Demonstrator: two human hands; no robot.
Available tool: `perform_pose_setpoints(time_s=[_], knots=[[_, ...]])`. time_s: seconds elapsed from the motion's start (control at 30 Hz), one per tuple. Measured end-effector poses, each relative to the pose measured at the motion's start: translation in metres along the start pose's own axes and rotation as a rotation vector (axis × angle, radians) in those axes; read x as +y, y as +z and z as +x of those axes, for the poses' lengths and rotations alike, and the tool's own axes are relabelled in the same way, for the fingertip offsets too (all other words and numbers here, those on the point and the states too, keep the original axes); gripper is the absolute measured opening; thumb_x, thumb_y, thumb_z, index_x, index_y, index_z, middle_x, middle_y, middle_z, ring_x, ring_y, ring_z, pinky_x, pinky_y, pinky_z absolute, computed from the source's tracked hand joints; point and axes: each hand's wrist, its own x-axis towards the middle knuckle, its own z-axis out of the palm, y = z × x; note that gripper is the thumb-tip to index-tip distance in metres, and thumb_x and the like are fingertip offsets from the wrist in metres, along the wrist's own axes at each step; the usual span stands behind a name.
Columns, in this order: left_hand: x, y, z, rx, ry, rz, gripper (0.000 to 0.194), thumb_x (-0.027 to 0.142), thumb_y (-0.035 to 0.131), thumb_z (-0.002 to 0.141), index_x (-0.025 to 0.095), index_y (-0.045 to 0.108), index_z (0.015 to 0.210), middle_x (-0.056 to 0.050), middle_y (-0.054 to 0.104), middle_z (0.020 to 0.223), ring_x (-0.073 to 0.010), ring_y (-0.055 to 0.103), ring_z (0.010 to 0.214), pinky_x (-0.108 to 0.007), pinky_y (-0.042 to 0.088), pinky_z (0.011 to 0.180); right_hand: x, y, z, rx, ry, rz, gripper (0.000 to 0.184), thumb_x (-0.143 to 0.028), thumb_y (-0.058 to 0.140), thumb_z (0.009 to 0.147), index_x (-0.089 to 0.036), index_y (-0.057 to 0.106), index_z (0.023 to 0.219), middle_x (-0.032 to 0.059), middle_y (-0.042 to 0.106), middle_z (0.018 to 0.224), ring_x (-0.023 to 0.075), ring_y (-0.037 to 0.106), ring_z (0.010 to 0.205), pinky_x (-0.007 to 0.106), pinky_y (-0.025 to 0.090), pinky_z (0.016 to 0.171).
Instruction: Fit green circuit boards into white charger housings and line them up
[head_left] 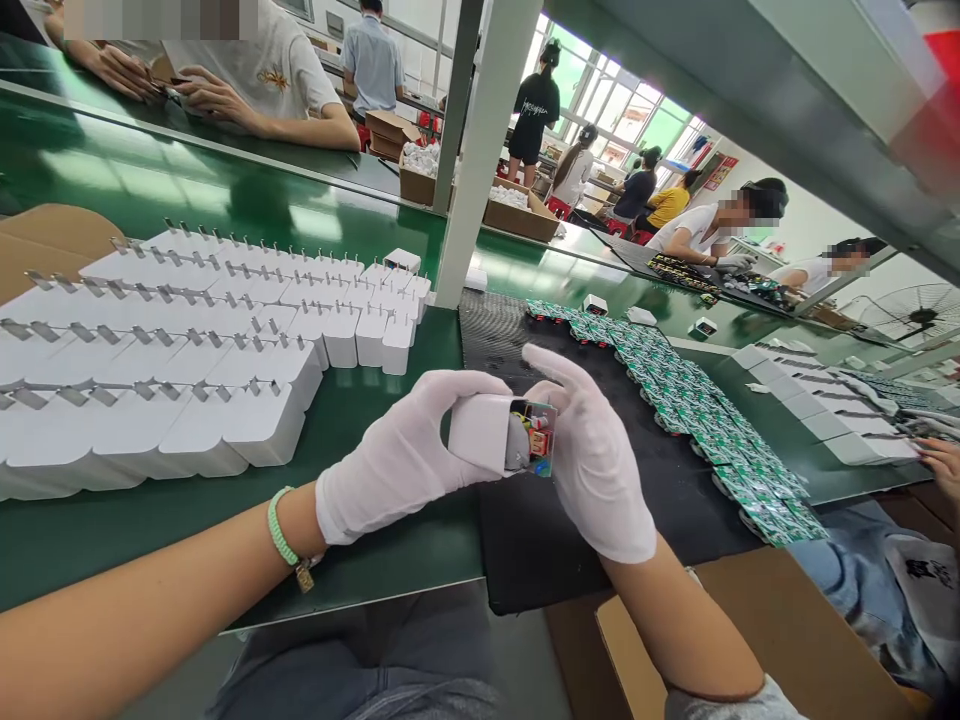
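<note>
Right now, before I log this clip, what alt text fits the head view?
A white-gloved left hand and right hand hold a white charger housing with a circuit board showing in its open end. Rows of white pronged charger housings cover the green bench to the left, and green circuit boards line a black mat to the right.

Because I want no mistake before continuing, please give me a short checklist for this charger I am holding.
1. White-gloved left hand and white-gloved right hand both covered: ok.
2. White plastic charger case gripped by the left hand: ok.
3. Green circuit board fully inside the case: not ok, its end shows at the opening.
4. Small components on the board undamaged: cannot tell, too small.
5. Spare green circuit boards on the black mat within reach: ok.
</note>
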Motion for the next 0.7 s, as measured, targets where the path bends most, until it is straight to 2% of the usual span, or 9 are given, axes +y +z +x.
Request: perform_pose_setpoints(time_s=[0.07, 0.13, 0.3, 0.47, 0.6, 0.7], knots=[[-0.0006, -0.0015, 0.0, -0.019, -0.003, -0.082, 0.056, 0.028, 0.081, 0.062, 0.022, 0.055, 0.112, -0.005, 0.064, 0.114, -0.0224, 0.064, 0.101, -0.036, 0.054, 0.091, -0.0014, -0.0017, -0.0003, -0.016, -0.013, 0.024, 0.037, -0.052, 0.055, 0.088, -0.026, 0.063, 0.114, -0.0019, 0.052, 0.076, 0.0142, 0.05, 0.067, 0.026, 0.045, 0.062], [-0.0004, -0.0024, -0.0002, -0.035, 0.006, -0.131, 0.056, 0.027, 0.082, 0.063, 0.022, 0.055, 0.112, -0.006, 0.064, 0.115, -0.0226, 0.064, 0.102, -0.035, 0.054, 0.091, -0.0018, -0.0024, -0.0012, -0.03, -0.018, 0.005, 0.032, -0.05, 0.058, 0.088, -0.026, 0.066, 0.109, -0.0024, 0.052, 0.074, 0.0137, 0.051, 0.067, 0.025, 0.045, 0.061], [-0.0016, -0.0003, -0.0024, -0.063, -0.013, -0.152, 0.053, 0.024, 0.08, 0.064, 0.023, 0.054, 0.11, -0.005, 0.063, 0.113, -0.0218, 0.064, 0.099, -0.034, 0.055, 0.088, -0.0008, -0.0025, -0.0044, -0.034, 0.012, -0.091, 0.043, -0.058, 0.058, 0.084, -0.027, 0.064, 0.113, -0.0046, 0.048, 0.066, 0.0117, 0.046, 0.055, 0.022, 0.041, 0.049], [-0.0048, 0.0009, -0.0044, -0.089, -0.008, -0.181, 0.056, 0.022, 0.079, 0.064, 0.028, 0.051, 0.112, -0.002, 0.063, 0.107, -0.0205, 0.065, 0.094, -0.032, 0.057, 0.08, -0.0035, -0.0026, -0.0055, -0.073, 0.01, 0.032, 0.044, -0.062, 0.059, 0.081, -0.028, 0.068, 0.107, -0.0003, 0.061, 0.074, 0.0164, 0.056, 0.063, 0.028, 0.05, 0.058], [-0.0021, -0.0029, -0.0036, -0.098, -0.013, -0.252, 0.058, 0.016, 0.077, 0.064, 0.03, 0.05, 0.112, -0.003, 0.061, 0.116, -0.02, 0.063, 0.1, -0.03, 0.057, 0.079, -0.0022, -0.0021, -0.0031, -0.137, 0.094, 0.159, 0.026, -0.043, 0.067, 0.082, -0.033, 0.067, 0.106, -0.0038, 0.06, 0.067, 0.0147, 0.059, 0.06, 0.027, 0.054, 0.06], [0.0003, -0.0049, -0.0037, -0.092, -0.033, -0.238, 0.061, 0.017, 0.079, 0.063, 0.03, 0.049, 0.114, -0.002, 0.061, 0.114, -0.0204, 0.063, 0.1, -0.031, 0.057, 0.081, 0.001, -0.0001, -0.0019, -0.155, 0.137, 0.135, 0.029, -0.038, 0.069, 0.08, -0.03, 0.067, 0.108, -0.0035, 0.061, 0.068, 0.0148, 0.06, 0.058, 0.029, 0.056, 0.06]])
